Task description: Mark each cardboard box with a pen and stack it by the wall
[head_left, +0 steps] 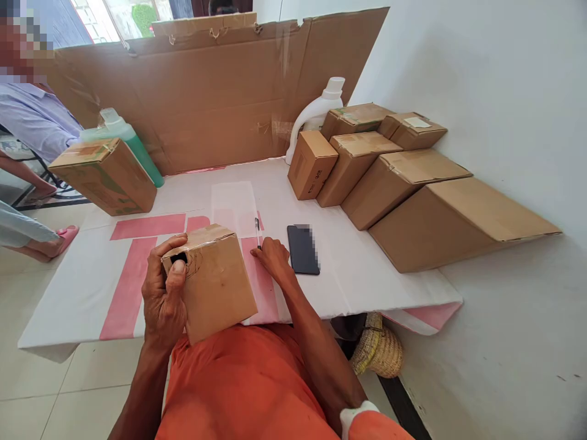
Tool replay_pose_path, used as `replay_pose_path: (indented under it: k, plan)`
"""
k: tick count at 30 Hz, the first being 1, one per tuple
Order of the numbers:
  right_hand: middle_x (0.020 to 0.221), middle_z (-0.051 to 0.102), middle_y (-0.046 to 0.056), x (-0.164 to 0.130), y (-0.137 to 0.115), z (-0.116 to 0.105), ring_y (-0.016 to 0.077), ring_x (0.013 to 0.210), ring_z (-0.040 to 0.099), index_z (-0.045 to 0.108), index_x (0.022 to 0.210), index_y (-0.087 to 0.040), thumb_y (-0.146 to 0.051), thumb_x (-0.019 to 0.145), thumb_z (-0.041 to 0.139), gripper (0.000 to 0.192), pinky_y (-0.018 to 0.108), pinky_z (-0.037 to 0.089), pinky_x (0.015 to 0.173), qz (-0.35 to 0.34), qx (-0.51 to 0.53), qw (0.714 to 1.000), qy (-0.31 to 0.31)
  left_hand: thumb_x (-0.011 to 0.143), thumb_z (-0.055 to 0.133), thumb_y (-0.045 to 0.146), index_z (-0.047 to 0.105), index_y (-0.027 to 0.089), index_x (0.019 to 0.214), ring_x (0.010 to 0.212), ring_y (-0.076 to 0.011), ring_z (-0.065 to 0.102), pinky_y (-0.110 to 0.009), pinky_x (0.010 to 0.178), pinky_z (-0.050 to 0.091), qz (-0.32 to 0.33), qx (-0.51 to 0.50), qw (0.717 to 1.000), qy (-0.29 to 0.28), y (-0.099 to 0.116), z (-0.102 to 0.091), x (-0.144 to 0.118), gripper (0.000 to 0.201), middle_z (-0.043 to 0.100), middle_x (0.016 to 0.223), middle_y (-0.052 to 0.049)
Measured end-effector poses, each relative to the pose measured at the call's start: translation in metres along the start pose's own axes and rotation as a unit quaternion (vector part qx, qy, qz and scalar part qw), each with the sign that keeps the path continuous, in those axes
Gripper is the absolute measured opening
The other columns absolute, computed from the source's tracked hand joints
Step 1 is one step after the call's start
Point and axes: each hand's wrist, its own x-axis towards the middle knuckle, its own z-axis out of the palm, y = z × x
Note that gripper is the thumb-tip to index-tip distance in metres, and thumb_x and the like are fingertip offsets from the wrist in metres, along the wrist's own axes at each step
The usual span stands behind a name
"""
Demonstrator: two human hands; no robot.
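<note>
Cardboard box in hand [211,282]: small and brown, tilted against the person's lap at the table's near edge, so its marked corner faces up toward the eyes.
Left hand [162,293]: wrapped around the box's left side, thumb pressed at the top corner beside a dark scribbled spot; the closed grip props the box at that slant.
Far-left box [104,175]: rests on the table's left corner, with a green bottle [132,143] just behind it, both clear of the middle.
Table [82,287]: white cover with pink bands, a flattened cardboard sheet [206,91] standing along its back edge like a screen.
Pen [257,232]: lies on the cover, its near end under the fingertips.
Right hand [275,256]: laid palm down, fingers loosely curled onto the pen's end; whether it pinches the pen I cannot tell.
Phone [303,249]: face up just right of that hand, within easy reach.
Row of boxes [394,183]: sealed ones lined up along the wall, a white jug [316,113] behind them, apart from the one being handled.
Bystander [32,116]: at the far left edge, hands not at the table.
</note>
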Motion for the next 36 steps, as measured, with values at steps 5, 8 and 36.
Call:
replay_pose_path:
  k: [5,8,36]
  plan:
    - [0.055,0.059,0.000,0.003,-0.004,-0.019,0.0134,0.050,0.056,0.045,0.063,-0.025,-0.040,0.090,0.065,0.037,0.026,0.037,0.049,-0.009,0.108,0.993,-0.053,0.104,0.059,0.051,0.066,0.028,0.126,0.121,-0.0225,0.062,-0.031,0.093,0.049,-0.014,-0.020,1.000,0.002,-0.005,-0.001,0.007,0.032,0.067,0.136,-0.005]
    - [0.069,0.067,0.000,-0.011,-0.027,-0.052,0.0136,0.053,0.061,0.048,0.082,-0.026,-0.058,0.090,0.059,0.035,0.025,0.044,0.047,-0.059,0.297,0.952,-0.039,0.096,0.070,0.051,0.065,0.027,0.123,0.126,-0.0257,0.062,-0.033,0.096,0.051,-0.001,-0.002,1.000,-0.013,-0.003,0.000,0.010,0.036,0.067,0.136,-0.006]
    - [0.089,0.077,-0.001,-0.092,-0.102,-0.019,0.0165,0.082,0.071,0.075,0.099,-0.025,-0.010,0.094,0.074,0.016,0.030,0.057,0.075,-0.420,0.265,0.866,0.056,0.096,0.064,0.050,0.047,0.029,0.143,0.140,-0.0326,0.046,-0.049,0.117,0.038,0.055,-0.005,0.992,-0.111,-0.008,0.006,0.009,0.055,0.050,0.150,-0.011]
